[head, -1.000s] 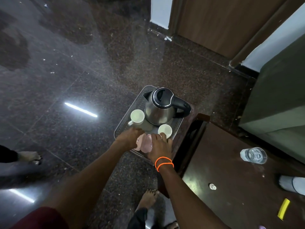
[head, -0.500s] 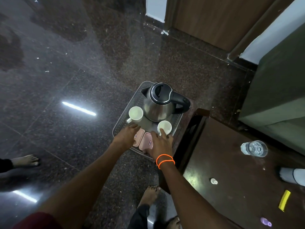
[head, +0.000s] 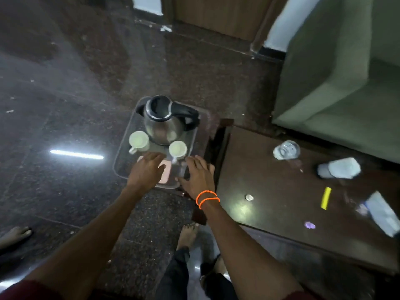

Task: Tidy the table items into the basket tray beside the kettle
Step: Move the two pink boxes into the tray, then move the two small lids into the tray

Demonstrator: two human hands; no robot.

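A: Where are your hands?

B: Both are over the near end of the tray (head: 121, 156), which sits on the floor just left of the tabletop (head: 270, 191). Your left hand (head: 147, 172) lies flat with the fingers straight, resting on the pink packets (head: 165, 173) at the tray's near edge. Your right hand (head: 198, 176), the one with the orange bands (head: 206, 199) at the wrist, is spread wide, fingers straight, above the tray's near right corner. Neither hand grips anything.

A: What is in the tray?

B: The kettle (head: 166, 120) stands at the far end, handle pointing right. A white cup (head: 138, 140) stands near its left side, and a second cup (head: 178, 149) is just in front of the kettle, close to your right hand's fingertips. The packets lie side by side between your hands, partly under the left one. The view is blurred, so you cannot read anything on them.

A: And on the tabletop?

B: A clear bottle (head: 286, 150) lies near the far edge. To its right is a white container (head: 339, 168) on its side. Nearer you are a yellow stick (head: 326, 198), a small white cap (head: 249, 197), a purple bit (head: 309, 225), and a white wrapper (head: 383, 213) at the right edge. All are well apart from the tray.
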